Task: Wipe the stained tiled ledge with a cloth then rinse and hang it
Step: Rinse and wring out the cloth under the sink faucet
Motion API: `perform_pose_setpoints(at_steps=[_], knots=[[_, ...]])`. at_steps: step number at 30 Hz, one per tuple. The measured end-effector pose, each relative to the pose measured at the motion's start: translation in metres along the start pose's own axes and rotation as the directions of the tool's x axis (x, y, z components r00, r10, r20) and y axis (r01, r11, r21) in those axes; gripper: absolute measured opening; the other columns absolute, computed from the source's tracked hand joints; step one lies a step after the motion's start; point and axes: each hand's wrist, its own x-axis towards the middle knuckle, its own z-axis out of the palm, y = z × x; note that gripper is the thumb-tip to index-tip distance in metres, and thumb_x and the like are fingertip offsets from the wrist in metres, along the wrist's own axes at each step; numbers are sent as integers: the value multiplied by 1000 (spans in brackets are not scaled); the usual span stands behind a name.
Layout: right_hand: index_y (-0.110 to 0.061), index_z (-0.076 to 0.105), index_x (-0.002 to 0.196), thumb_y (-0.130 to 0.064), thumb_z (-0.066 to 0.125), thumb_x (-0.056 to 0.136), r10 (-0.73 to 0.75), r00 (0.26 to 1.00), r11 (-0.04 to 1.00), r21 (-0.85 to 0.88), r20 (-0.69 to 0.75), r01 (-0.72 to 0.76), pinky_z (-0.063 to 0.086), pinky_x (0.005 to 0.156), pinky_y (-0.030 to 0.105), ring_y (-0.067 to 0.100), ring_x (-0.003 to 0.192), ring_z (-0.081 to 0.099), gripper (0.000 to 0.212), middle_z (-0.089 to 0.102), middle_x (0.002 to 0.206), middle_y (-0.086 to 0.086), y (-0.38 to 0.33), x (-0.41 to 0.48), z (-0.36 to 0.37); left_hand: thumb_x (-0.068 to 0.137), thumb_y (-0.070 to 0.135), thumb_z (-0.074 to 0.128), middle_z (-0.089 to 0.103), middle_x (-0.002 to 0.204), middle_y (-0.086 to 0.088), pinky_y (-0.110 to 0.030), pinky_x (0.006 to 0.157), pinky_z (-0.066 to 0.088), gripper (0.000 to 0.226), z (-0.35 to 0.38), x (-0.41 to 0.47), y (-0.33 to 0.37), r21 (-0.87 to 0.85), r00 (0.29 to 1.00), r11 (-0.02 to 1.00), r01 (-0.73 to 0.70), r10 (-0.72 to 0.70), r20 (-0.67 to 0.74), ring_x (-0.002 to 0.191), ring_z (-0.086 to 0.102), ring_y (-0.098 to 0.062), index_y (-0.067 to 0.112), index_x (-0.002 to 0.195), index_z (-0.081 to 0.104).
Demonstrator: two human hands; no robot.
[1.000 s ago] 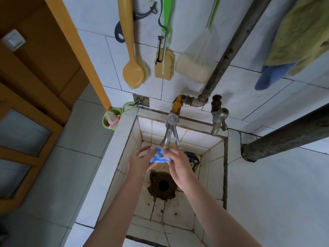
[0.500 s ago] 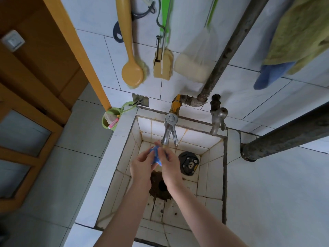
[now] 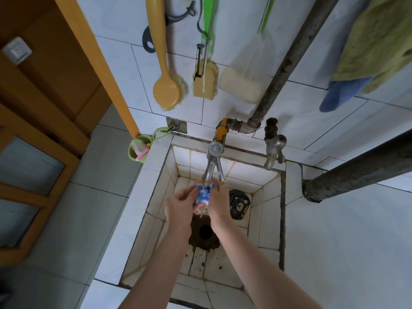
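A small blue-and-white cloth point(image 3: 203, 194) is bunched between both hands right under the spout of the chrome tap point(image 3: 211, 162). My left hand point(image 3: 181, 205) pinches its left side with curled fingers. My right hand point(image 3: 218, 202) grips its right side. Water drips from the cloth toward the dark drain hole point(image 3: 205, 232) in the stained tiled basin point(image 3: 265, 221). The white tiled ledge point(image 3: 142, 192) runs along the basin's left rim.
A second tap point(image 3: 273, 150) and rusty pipe point(image 3: 287, 61) stand at the back wall. Brushes point(image 3: 166, 90) and a sponge bag point(image 3: 242, 85) hang above. A black drain cover point(image 3: 238, 206) lies in the basin. Towels point(image 3: 370, 59) hang upper right; a green cup point(image 3: 139, 148) hangs left.
Both hands have kept working the cloth under the tap, shifting it slightly; the cloth now stands more upright between the fingers and water runs off it.
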Motion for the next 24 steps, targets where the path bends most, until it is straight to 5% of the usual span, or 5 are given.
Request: perform_pose_setpoints(at_steps=[5, 9, 14, 18, 24], knots=[[-8, 49, 125, -18, 38, 100, -148, 952, 987, 106, 267, 124, 46, 87, 22, 13, 98, 56, 29, 56, 107, 9, 13, -24, 4, 85, 4, 59, 69, 95, -9, -26, 69, 54, 21, -2, 4, -2, 5, 999, 1000, -21, 21, -33, 87, 66, -19, 9, 103, 67], [-1, 53, 110, -16, 40, 100, -77, 989, 991, 120, 129, 61, 50, 69, 16, 11, 81, 58, 22, 58, 90, 5, 6, -15, 5, 83, 4, 60, 69, 89, -5, -21, 67, 54, 24, -2, -1, -3, -25, 1000, 1000, 6, -6, 26, 84, 67, -16, 3, 107, 64], [0, 56, 106, -20, 38, 100, 91, 995, 996, -2, -30, -91, 48, 71, 22, 17, 82, 58, 27, 59, 93, 11, 4, 1, 7, 78, 2, 65, 69, 95, -11, -16, 61, 55, 24, -7, 1, -2, -48, 999, 998, 32, -31, 22, 85, 68, -18, 2, 102, 66], [-11, 60, 102, -13, 41, 99, 135, 990, 986, 95, 41, -138, 51, 92, 39, 29, 101, 62, 19, 62, 107, 16, 2, -1, 1, 79, 2, 64, 69, 95, -12, -17, 62, 56, 19, -9, 3, -1, -56, 999, 998, 35, -34, 14, 84, 68, -19, 4, 98, 67], [-14, 54, 127, -13, 42, 98, -46, 962, 991, 133, 269, 10, 45, 100, 29, 13, 116, 53, 31, 54, 127, 6, 12, -24, -3, 83, 4, 61, 70, 93, -10, -17, 64, 55, 15, -7, 1, -2, -41, 1000, 999, -12, 12, -1, 86, 67, -18, 10, 96, 67]])
